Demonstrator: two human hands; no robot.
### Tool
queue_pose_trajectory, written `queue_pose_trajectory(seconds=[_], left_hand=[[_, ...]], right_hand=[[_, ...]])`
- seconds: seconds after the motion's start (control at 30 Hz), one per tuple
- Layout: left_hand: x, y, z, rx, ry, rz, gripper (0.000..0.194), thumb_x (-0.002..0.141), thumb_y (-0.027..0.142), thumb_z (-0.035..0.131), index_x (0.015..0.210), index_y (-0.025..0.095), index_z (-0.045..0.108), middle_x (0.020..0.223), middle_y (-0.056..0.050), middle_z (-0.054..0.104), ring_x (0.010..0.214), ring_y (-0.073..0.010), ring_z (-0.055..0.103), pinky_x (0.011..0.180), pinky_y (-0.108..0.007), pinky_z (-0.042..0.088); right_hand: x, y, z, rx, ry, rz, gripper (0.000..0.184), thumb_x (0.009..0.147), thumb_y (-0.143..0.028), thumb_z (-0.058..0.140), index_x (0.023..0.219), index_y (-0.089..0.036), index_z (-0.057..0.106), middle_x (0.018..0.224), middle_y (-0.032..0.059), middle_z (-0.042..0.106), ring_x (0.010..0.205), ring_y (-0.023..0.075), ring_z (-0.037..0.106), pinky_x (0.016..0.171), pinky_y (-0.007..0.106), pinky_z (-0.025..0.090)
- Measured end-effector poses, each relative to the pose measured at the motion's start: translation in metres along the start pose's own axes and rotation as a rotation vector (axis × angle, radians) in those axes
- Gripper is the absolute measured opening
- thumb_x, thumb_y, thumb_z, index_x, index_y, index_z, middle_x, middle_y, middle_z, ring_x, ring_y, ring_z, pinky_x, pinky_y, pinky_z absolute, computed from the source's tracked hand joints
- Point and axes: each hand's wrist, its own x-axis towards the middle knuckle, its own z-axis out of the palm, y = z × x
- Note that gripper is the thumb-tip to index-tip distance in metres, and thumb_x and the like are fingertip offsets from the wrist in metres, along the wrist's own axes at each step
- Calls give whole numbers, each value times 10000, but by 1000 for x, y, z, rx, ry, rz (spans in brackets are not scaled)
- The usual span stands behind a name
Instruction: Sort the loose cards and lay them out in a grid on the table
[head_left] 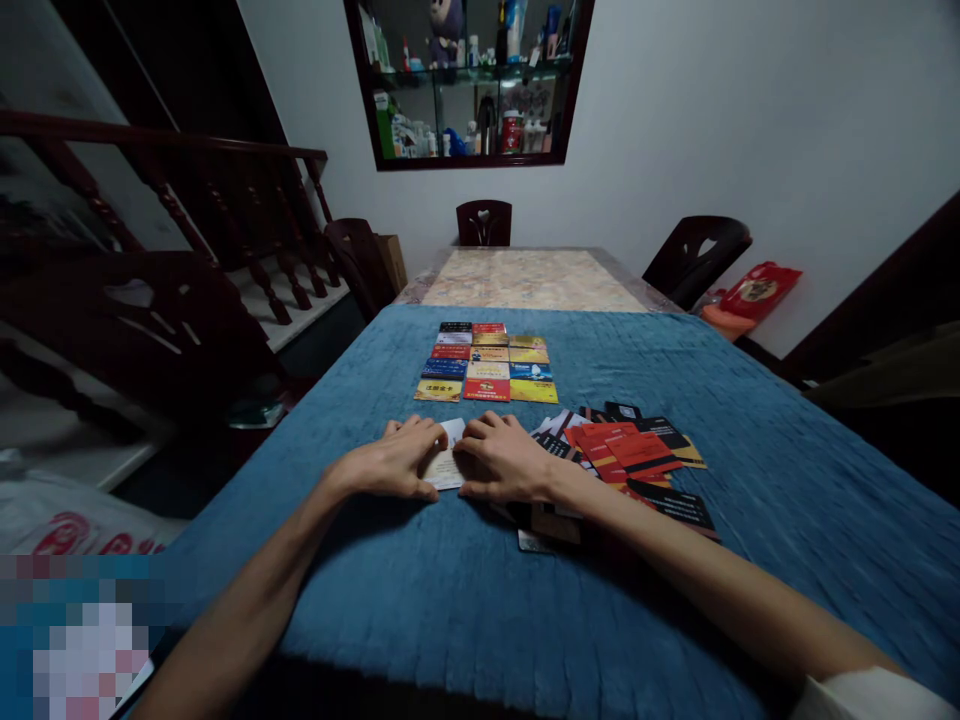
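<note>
Left hand and right hand both on a white card, one at each side, fingers bent and grasping it between them; card lies on the blue cloth, near the cloth's front edge, left of its middle. Beyond the hands, toward the cloth's far edge: rows of laid-out cards, side by side in columns, red, blue, yellow, black and white ones. Right of the right hand: loose pile of cards, overlapping at odd angles, red and black on top, a few sticking out under the right forearm. Cloth covers the near part of the table; marble-look top shows at the far end. Dark wooden chairs around the far part, one at the far edge, others at the left and right sides. Wall shelf above with bottles, a plush toy and a red-labelled jar.
</note>
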Motion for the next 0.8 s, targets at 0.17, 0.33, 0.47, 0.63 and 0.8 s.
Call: queue_pose_trajectory(seconds=[0.17, 0.33, 0.47, 0.63, 0.8], left_hand=[[-1, 1, 0, 13, -7, 17, 403, 715, 321, 690, 1055, 199, 512, 1053, -54, 566, 1031, -258, 478, 909, -386, 367], [-1, 1, -4, 37, -26, 28, 359, 680, 283, 652, 1003, 193, 522, 996, -42, 567, 1001, -251, 492, 887, -375, 369], [-4, 0, -10, 38, -56, 10, 346, 662, 286, 645, 976, 193, 533, 983, -30, 569, 968, -238, 510, 873, -363, 368], [-6, -6, -14, 13, -56, -7, 399, 639, 313, 652, 1005, 194, 549, 992, -30, 588, 938, -226, 523, 861, -345, 380], [-5, -15, -16, -120, -53, 23, 369, 630, 304, 638, 977, 187, 587, 907, -12, 609, 812, -185, 535, 737, -286, 390]], right_hand=[[0, -1, -2, -22, 0, -34, 501, 848, -524, 629, 1195, -162, 647, 1164, 136, 614, 1081, 310, 476, 835, 419, 361], [1, 0, -1, -17, 9, -57, 521, 829, -539, 635, 1202, -177, 650, 1160, 136, 615, 1066, 307, 480, 821, 407, 354], [1, 0, 2, 3, 29, -66, 492, 826, -528, 632, 1182, -190, 661, 1149, 121, 621, 1054, 297, 484, 808, 397, 345], [1, -1, 4, 40, 59, -74, 377, 832, -472, 641, 1097, -208, 687, 1117, 104, 631, 1043, 281, 483, 788, 367, 317], [0, -2, 1, 92, 92, -89, 299, 891, -416, 600, 1069, -200, 703, 1075, 92, 671, 998, 247, 497, 774, 348, 287]])
